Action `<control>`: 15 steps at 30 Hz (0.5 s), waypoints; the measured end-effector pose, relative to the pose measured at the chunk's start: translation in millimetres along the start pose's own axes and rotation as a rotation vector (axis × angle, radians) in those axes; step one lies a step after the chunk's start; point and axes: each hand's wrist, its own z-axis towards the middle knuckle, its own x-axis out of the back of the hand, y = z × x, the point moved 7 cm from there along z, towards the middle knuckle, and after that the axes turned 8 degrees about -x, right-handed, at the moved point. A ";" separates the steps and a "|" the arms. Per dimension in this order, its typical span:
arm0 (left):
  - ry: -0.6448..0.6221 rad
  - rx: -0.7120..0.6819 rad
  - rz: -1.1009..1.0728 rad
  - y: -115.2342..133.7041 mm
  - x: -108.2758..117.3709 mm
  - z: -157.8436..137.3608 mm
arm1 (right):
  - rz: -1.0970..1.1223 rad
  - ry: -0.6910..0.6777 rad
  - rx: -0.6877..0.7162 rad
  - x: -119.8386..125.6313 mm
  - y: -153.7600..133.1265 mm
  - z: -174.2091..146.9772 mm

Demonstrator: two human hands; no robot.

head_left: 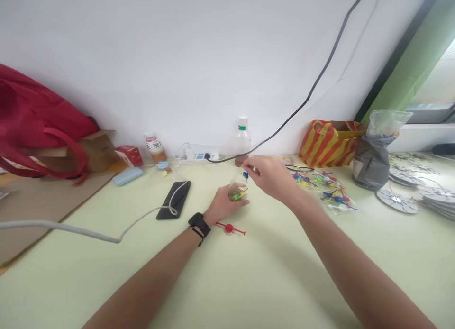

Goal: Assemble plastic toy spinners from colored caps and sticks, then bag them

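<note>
- The left hand's (223, 203) fingers are curling partway round a clear plastic item (237, 181), holding it above the tabletop (266, 281) in the middle; whether this is a bag or a cup is not showing clearly.
- The right hand's (268, 176) fingers are bunching together at its top, just beside a blue piece (245, 176); I cannot tell whether they are gripping it.
- A yellow-green piece (239, 195) with a thin dark end is showing at the clear plastic, low down by the left hand.
- Nearer, a red piece (229, 228) is lying flat, its round hub carrying two thin arms, one ending in a fork.
- To the left, a black slab (173, 201) is resting under a white cable (145, 217); to the right, clear packets (334, 196) are holding similar coloured pieces.
- The pale green tabletop is running back to a white wall (177, 59), where a bottle (242, 141) is standing.
- Farther out, a red bag (39, 115) is sitting left, and a striped bag (323, 144) and grey discs (396, 201) right.
</note>
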 end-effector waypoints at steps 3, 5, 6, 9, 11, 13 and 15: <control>0.032 -0.022 0.032 3.0 2.0 1.0 | 0.116 -0.009 -0.103 -3.0 3.0 0.4; 0.050 -0.029 0.057 3.3 3.3 1.4 | 0.184 -0.028 -0.139 -7.7 6.5 0.3; 0.056 -0.035 0.058 3.1 3.8 1.4 | 0.193 -0.035 -0.148 -10.4 8.8 0.3; 0.064 -0.061 0.040 3.0 4.1 1.0 | 0.183 -0.050 -0.168 -19.1 17.1 1.4; 0.060 -0.076 0.030 3.3 3.7 0.6 | 0.215 -0.080 -0.186 -25.2 22.7 3.3; 0.055 -0.080 0.031 3.5 3.1 0.1 | 0.275 -0.099 -0.207 -28.5 27.2 5.6; 0.067 -0.069 0.021 2.8 3.6 -0.3 | 0.324 -0.079 -0.231 -27.7 30.6 7.3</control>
